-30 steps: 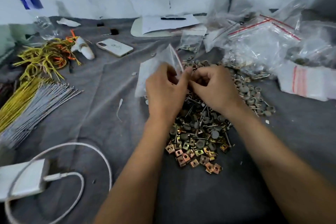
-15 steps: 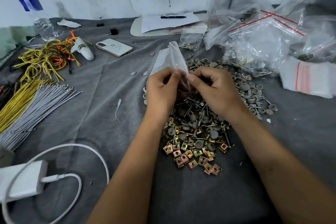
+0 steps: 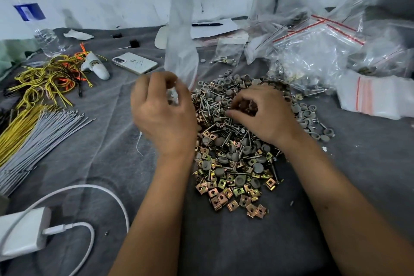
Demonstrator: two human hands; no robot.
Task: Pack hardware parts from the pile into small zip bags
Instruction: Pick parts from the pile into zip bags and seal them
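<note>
A pile of hardware (image 3: 235,152) lies on the grey cloth at centre: brass clip nuts in front, screws and grey plastic caps behind. My left hand (image 3: 163,114) pinches the lower end of a small clear zip bag (image 3: 181,47), which stands upright and blurred above it. My right hand (image 3: 259,112) rests on the pile to the right of the bag, fingers curled down into the screws and caps. Whether it grips any parts is hidden under the fingers.
Heaped clear zip bags with red strips (image 3: 313,51) fill the back right. A white stack of bags (image 3: 376,98) lies at the right edge. Yellow and grey ties (image 3: 29,127), a phone (image 3: 134,63), a bottle (image 3: 38,27) and a white charger with cable (image 3: 24,235) sit on the left.
My hands have parted. The right hand let go of the bag and dropped onto the pile. The left hand raised the bag upright.
</note>
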